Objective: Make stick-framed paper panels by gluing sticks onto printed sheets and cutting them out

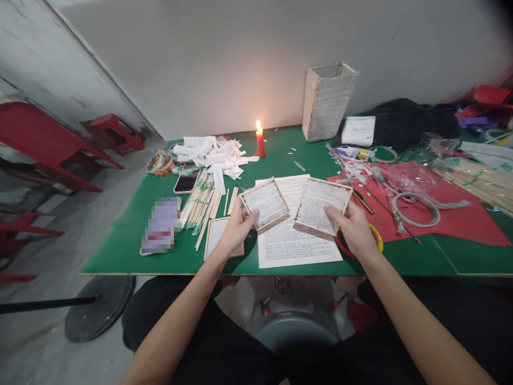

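My left hand (241,224) grips a small square panel (267,203) by its lower left edge, thumb on its face. It is covered in printed paper and framed with thin sticks. A similar, slightly larger panel (320,202) is in my right hand (352,224), held at its right side with the thumb on the front. Both tilt away from each other above a printed sheet (298,251) on the green table. Another framed panel (216,232) lies by my left forearm, partly hidden. Scissors with a yellow-and-red handle (377,238) lie partly behind my right hand.
A lit red candle (260,144) stands behind the panels, near paper strips (212,152). Bundled sticks (200,200) and a phone (162,224) lie left. A tall paper-covered box (326,104) stands at the back. Red paper (452,214) with a coiled tube (417,208) lies right.
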{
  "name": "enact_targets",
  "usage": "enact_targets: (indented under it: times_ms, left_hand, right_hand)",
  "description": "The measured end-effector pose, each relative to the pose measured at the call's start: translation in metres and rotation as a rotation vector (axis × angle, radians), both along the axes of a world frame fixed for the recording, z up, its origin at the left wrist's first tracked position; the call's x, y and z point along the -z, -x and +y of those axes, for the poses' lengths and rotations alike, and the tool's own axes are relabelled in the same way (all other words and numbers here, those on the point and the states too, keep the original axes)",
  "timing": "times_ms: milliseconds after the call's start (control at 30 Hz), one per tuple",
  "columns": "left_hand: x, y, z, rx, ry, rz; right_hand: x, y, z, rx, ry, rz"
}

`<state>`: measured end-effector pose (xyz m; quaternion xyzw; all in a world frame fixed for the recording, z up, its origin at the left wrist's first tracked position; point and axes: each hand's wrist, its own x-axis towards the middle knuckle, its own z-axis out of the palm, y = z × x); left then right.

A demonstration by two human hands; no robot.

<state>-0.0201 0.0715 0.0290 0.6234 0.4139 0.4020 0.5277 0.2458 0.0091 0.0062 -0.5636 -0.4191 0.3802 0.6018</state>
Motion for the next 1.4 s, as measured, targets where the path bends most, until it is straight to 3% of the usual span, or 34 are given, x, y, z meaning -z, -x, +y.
enact_targets:
  times_ms: [167,467,733,1100,1200,1333,1400]
  left_hand:
    - [-0.009,0.010,0.003,0.076,0.137,0.019]
    - [-0.016,0.011,0.000,0.198,0.213,0.077]
    - [-0.012,0.011,0.004,-0.096,0.270,0.107]
    - [-0.018,0.015,0.007,-0.068,0.402,0.134]
    - [-0.021,0.016,0.006,0.041,0.376,0.186]
    - [-0.030,0.023,0.004,0.315,0.424,0.284]
    - [-0.035,0.028,0.004,0.390,0.458,0.312]
  right_hand:
    - [-0.005,-0.002,-0.001,-0.011,-0.007,-0.006]
    - [-0.012,0.000,-0.004,-0.119,-0.011,-0.016]
    - [-0.012,0.000,-0.004,-0.098,-0.003,-0.025]
    - [-0.011,0.001,-0.004,-0.087,0.016,-0.023]
    - [-0.010,0.001,-0.004,-0.092,0.021,-0.017]
    - [-0.011,0.001,-0.004,-0.092,0.022,-0.002]
    - [-0.011,0.000,-0.004,-0.086,0.020,-0.005]
